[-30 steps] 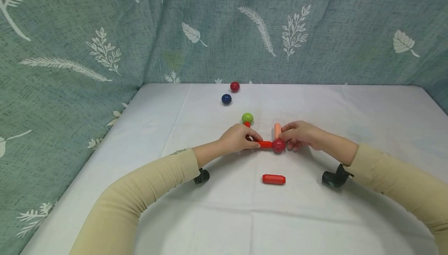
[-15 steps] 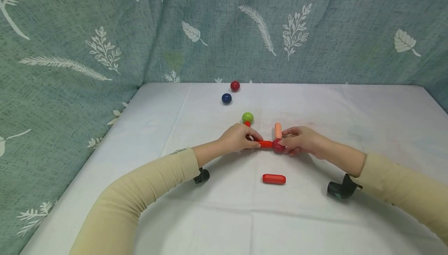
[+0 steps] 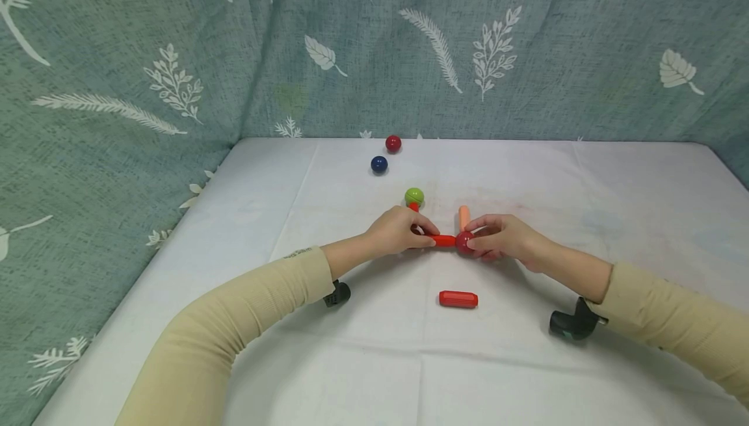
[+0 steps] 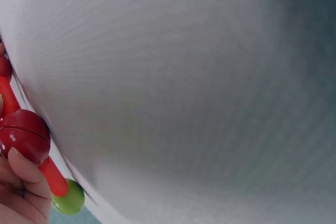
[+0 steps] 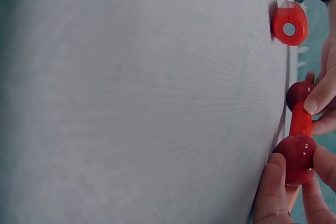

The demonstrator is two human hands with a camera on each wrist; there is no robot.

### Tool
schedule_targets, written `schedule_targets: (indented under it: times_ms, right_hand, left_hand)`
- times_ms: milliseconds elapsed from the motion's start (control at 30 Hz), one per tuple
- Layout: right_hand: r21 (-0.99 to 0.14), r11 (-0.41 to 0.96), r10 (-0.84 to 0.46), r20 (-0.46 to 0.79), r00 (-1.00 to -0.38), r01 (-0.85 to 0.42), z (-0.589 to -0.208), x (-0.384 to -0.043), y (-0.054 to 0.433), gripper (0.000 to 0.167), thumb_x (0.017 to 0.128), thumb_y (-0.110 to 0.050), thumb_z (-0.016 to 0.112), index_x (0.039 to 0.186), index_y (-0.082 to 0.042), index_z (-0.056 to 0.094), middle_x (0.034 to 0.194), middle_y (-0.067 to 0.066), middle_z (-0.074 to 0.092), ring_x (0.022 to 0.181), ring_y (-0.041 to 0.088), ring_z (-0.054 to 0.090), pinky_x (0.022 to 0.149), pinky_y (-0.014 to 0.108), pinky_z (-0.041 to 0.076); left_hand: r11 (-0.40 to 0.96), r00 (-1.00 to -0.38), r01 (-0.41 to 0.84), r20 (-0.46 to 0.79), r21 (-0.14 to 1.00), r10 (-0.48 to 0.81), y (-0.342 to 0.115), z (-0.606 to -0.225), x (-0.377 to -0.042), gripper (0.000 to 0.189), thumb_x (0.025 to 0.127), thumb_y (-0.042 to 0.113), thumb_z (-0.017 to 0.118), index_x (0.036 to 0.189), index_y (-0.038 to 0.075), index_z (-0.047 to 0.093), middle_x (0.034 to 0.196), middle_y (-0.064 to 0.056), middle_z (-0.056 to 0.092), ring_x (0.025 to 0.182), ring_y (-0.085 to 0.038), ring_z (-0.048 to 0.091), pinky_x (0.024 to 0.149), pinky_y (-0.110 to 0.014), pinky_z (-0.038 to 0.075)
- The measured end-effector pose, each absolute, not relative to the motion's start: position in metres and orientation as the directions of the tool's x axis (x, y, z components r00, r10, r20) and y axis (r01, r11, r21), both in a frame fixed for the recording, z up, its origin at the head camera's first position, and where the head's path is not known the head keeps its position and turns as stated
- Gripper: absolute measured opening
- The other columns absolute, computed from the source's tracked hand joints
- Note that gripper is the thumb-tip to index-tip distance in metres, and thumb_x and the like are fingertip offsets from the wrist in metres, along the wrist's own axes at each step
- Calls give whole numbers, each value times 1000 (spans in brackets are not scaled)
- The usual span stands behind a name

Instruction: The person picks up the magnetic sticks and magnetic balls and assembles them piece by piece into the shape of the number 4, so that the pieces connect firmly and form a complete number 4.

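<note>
Red and glossy, a ball (image 3: 464, 242) sat pinched between the right hand's (image 3: 504, 240) curled fingers and thumb, at the right end of a short red rod (image 3: 444, 241). The left hand (image 3: 400, 231) grasped that rod near its other end, a fingertip also touching a second red ball (image 4: 25, 137) there. From this second ball, another red rod (image 4: 54, 177) led away from the person to a green ball (image 3: 414, 197). A peach rod (image 3: 464, 217) pointed away from the person, its near end at the ball in the right hand.

Nearer the person, a loose red rod (image 3: 458, 299) lay well apart. Farther back were a blue ball (image 3: 379, 165) and a third red ball (image 3: 393, 144), near the far edge of the white-covered table (image 3: 328, 374). Blue-green fabric (image 3: 363, 42) printed with white leaves hung behind. Beige sleeves (image 3: 234, 309) covered both arms.
</note>
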State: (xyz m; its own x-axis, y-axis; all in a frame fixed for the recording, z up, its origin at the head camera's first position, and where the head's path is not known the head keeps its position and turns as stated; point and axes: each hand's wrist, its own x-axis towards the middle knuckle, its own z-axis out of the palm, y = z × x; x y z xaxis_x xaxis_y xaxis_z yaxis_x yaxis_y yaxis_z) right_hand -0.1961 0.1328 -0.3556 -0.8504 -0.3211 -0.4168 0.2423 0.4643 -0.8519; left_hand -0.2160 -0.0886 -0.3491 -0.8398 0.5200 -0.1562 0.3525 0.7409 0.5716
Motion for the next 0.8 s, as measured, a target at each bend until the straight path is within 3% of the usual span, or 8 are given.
schedule_targets:
  times_ms: [533, 800]
  right_hand:
    - [-847, 483, -305, -399, -865, 221, -356, -194, 131, 44, 85, -18, 65, 124, -3, 54, 120, 18, 56, 83, 14, 61, 73, 25, 50]
    - [-845, 486, -294, -396, -870, 221, -356, -192, 129, 43, 84, -18, 66, 124, -4, 54, 119, 18, 55, 83, 15, 60, 72, 25, 50]
  left_hand:
    - [758, -854, 345, -151, 553, 498, -92, -347, -217, 23, 81, 22, 70, 103, 18, 71, 89, 5, 68, 73, -9, 55, 62, -19, 43]
    - [756, -927, 305, 0, 579, 374, -113, -325, -239, 27, 84, 21, 66, 110, 14, 67, 99, -1, 67, 100, -21, 55, 76, -29, 43]
